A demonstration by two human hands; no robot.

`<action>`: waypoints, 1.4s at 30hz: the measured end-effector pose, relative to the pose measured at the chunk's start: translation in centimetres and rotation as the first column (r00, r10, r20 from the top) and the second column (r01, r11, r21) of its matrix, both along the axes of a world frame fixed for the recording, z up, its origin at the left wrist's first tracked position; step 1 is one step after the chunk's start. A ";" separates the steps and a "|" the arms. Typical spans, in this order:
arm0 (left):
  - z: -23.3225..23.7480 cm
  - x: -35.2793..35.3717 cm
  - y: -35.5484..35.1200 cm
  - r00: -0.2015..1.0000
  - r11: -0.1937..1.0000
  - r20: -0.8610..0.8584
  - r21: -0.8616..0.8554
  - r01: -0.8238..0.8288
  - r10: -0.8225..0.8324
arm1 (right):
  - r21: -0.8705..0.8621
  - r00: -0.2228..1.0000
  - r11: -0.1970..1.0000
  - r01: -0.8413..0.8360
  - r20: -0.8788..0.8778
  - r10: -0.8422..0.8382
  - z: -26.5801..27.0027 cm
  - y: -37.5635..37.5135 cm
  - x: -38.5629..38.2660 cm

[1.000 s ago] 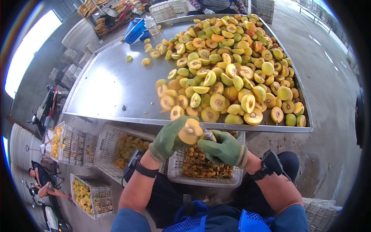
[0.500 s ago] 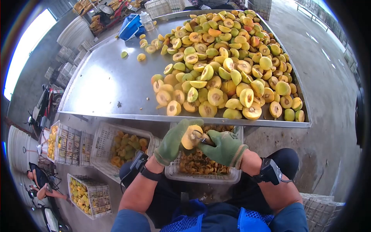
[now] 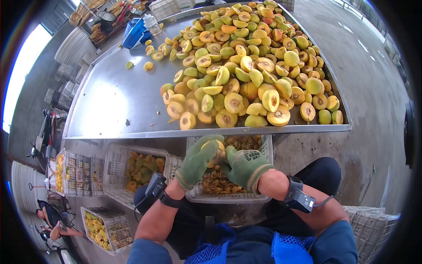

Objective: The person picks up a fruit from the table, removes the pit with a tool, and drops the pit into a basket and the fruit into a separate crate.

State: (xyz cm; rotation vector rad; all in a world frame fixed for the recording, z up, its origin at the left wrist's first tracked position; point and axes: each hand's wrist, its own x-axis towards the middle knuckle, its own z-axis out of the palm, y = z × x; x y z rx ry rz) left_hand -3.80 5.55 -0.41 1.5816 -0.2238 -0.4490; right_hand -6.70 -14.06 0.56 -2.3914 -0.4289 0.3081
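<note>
My left hand (image 3: 196, 163), in a green glove, is wrapped round a halved yellow fruit (image 3: 218, 152) just below the table's front edge. Close beside it, my right hand (image 3: 248, 166), also gloved in green, has its fingers curled at the fruit. What its fingers hold is hidden. Under both hands stands a white crate (image 3: 228, 199) holding small brown pieces (image 3: 220, 180). In front of me, halved green and yellow fruits (image 3: 246, 75) are heaped on the metal table (image 3: 101, 101).
A crate of fruit pieces (image 3: 115, 176) stands left of my knees, with another fruit crate (image 3: 119, 233) lower left. A blue container (image 3: 135, 33) and a clear bottle (image 3: 151, 24) sit at the table's back left. Another person (image 3: 52, 220) is at far left.
The view has shifted slightly. Both hands remain together; the fruit has turned and is more covered by my left fingers. The dark tool seen earlier at my right hand is now hidden.
</note>
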 end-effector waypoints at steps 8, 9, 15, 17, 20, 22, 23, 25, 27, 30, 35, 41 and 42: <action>-0.5 -0.2 0.2 0.965 0.991 0.257 0.135 0.018 -0.053 | 0.009 0.989 1.000 -0.023 -0.148 0.024 0.5 0.1 0.4; -0.4 -0.2 0.1 0.976 0.993 0.217 0.114 -0.002 -0.023 | 0.022 0.988 0.999 -0.024 -0.150 0.027 0.5 0.1 0.4; -0.3 -0.6 -0.2 0.990 0.993 0.111 0.069 -0.094 0.086 | 0.133 0.991 0.991 0.018 -0.135 0.001 -1.3 0.7 0.2; 0.8 -1.0 -0.9 0.981 0.978 -0.053 -0.079 -0.192 0.188 | 0.201 0.993 0.978 0.062 -0.108 -0.041 -1.4 1.1 0.2; 0.1 -0.6 -0.8 0.969 0.980 0.148 -0.052 -0.191 0.197 | 0.250 0.983 0.961 0.115 -0.166 -0.074 -1.3 1.4 0.3; -0.7 -0.5 -0.7 0.960 0.978 0.195 0.010 -0.209 0.203 | 0.239 0.993 0.968 0.078 -0.103 -0.054 -2.7 1.6 0.4; -0.8 -0.5 -0.8 0.955 0.976 0.218 0.043 -0.215 0.201 | 0.234 0.996 0.970 0.063 -0.073 -0.048 -2.8 1.7 0.3; -0.7 -0.6 -1.1 0.947 0.972 0.248 0.068 -0.225 0.202 | 0.265 0.987 0.952 0.153 -0.087 -0.135 -2.9 2.0 -0.3; -1.1 -0.8 -1.3 0.915 0.959 0.348 0.119 -0.258 0.203 | 0.297 0.976 0.931 0.210 -0.111 -0.185 -3.3 2.5 -0.7; -2.1 -1.1 -1.5 0.862 0.930 0.450 0.155 -0.334 0.235 | 0.352 0.969 0.907 0.232 -0.160 -0.186 -4.1 3.1 -0.5; -1.2 -0.8 -1.8 0.932 0.963 0.263 0.033 -0.268 0.251 | 0.320 0.969 0.923 0.214 -0.189 -0.159 -2.2 1.7 -0.2; -1.8 -0.2 -1.0 0.960 0.980 0.199 -0.015 -0.200 0.199 | 0.484 0.924 0.825 0.294 -0.365 -0.115 -0.4 0.9 0.0; -1.8 -0.3 -0.9 0.967 0.978 0.146 -0.058 -0.201 0.208 | 0.527 0.929 0.799 0.288 -0.356 -0.100 -0.7 1.0 0.0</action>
